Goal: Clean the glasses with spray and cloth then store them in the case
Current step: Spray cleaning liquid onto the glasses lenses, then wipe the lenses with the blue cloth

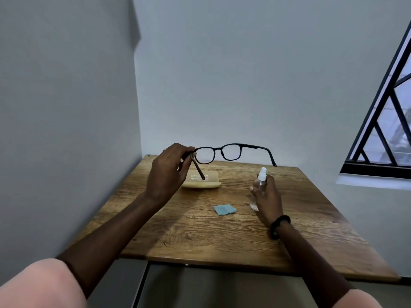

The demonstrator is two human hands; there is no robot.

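Note:
My left hand [169, 172] holds dark-framed glasses [231, 151] up above the table, pinching the frame's left corner where the temple folds down; both temples are unfolded. Fine droplets show on the left lens. My right hand [266, 198] grips a small clear spray bottle [260, 183] with a white nozzle, held upright just above the table, below the glasses' right temple. A tan glasses case [209, 182] lies shut on the table behind my left hand. A folded light-blue cloth [225, 209] lies on the table between my hands.
The wooden table [200, 236] stands in a corner, with grey walls on the left and behind. A window with black bars [387, 130] is at the right. A black band circles my right wrist.

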